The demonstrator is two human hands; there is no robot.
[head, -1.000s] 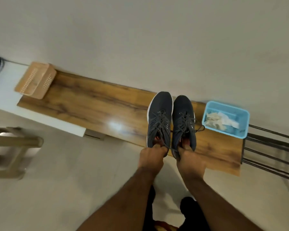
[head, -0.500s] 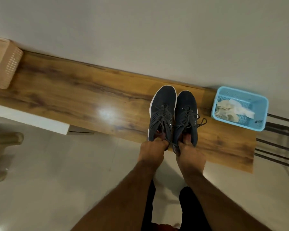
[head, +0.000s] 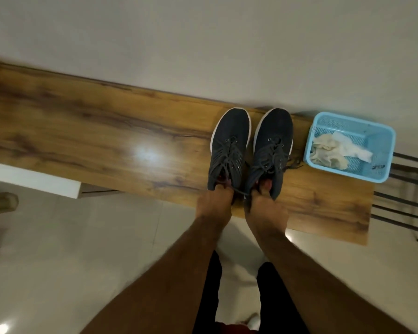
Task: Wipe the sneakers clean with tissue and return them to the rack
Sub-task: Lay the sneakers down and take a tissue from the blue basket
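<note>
Two dark navy sneakers with white soles lie side by side on the wooden bench top (head: 106, 131), toes toward the wall. My left hand (head: 214, 203) grips the heel opening of the left sneaker (head: 231, 138). My right hand (head: 263, 208) grips the heel opening of the right sneaker (head: 273, 141), with fingers curled inside the collar. Crumpled tissues (head: 333, 150) lie in a light blue basket (head: 381, 143) just right of the shoes.
A black metal rack (head: 405, 201) with thin bars stands to the right of the bench. A white surface (head: 32, 179) adjoins the bench's front left. A beige stool (head: 0, 203) is at the left edge. Pale floor tiles lie below.
The view has shifted left-to-right and closer. The two sneakers have moved slightly apart from each other and sit farther onto the bench, still held at their heels.
</note>
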